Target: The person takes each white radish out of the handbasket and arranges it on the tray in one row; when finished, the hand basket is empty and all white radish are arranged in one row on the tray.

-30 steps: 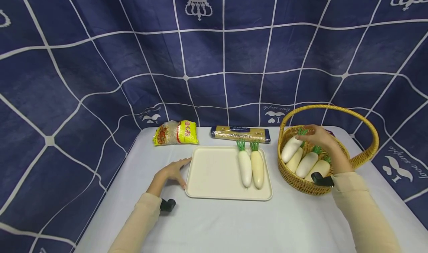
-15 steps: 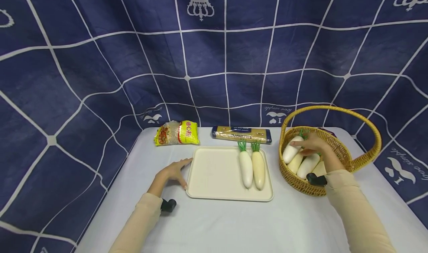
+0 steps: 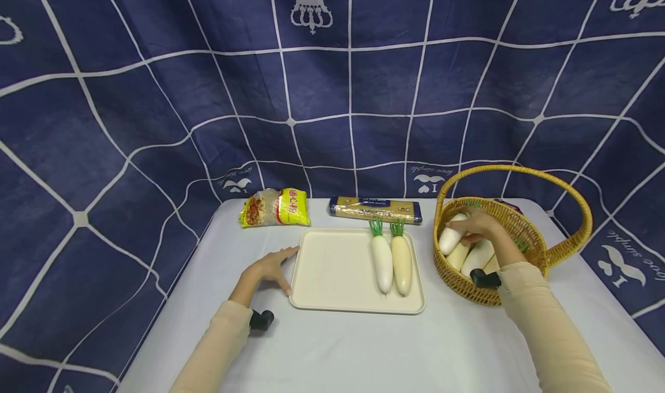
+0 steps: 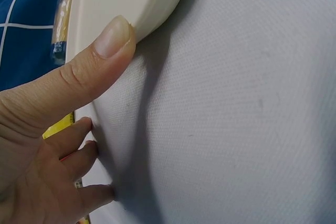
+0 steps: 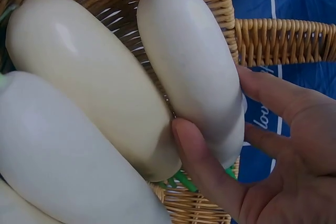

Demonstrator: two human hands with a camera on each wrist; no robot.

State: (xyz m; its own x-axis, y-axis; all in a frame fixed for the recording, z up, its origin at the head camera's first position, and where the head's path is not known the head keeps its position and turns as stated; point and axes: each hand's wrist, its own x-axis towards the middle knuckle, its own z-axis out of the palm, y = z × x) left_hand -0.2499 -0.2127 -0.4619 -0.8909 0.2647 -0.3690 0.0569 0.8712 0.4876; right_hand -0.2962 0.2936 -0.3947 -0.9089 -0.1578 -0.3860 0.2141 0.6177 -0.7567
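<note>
My right hand (image 3: 480,224) reaches into the wicker basket (image 3: 534,237) and grips a white radish (image 3: 449,242). In the right wrist view, the thumb lies on one side of this white radish (image 5: 186,45) and the fingers on the other. A cream radish (image 5: 89,72) and another white radish (image 5: 63,140) lie beside it in the basket. My left hand (image 3: 266,266) rests at the left side of the cream tray (image 3: 332,272), fingers spread. Its thumb (image 4: 100,59) touches the tray's near corner. On the tray's right half lie a white radish (image 3: 381,263) and a cream radish (image 3: 401,266), leaves pointing away.
Behind the tray lie a yellow food packet (image 3: 275,207) at the left and a long gold noodle packet (image 3: 375,209). The tall basket handle (image 3: 511,167) arches over the basket. A dark purple packet (image 3: 508,205) partly shows behind it. A blue curtain (image 3: 322,93) hangs behind the table.
My right hand has shifted left and down from the leaf end to the white radish's body, closing its fingers around it. The left hand and the tray have stayed put.
</note>
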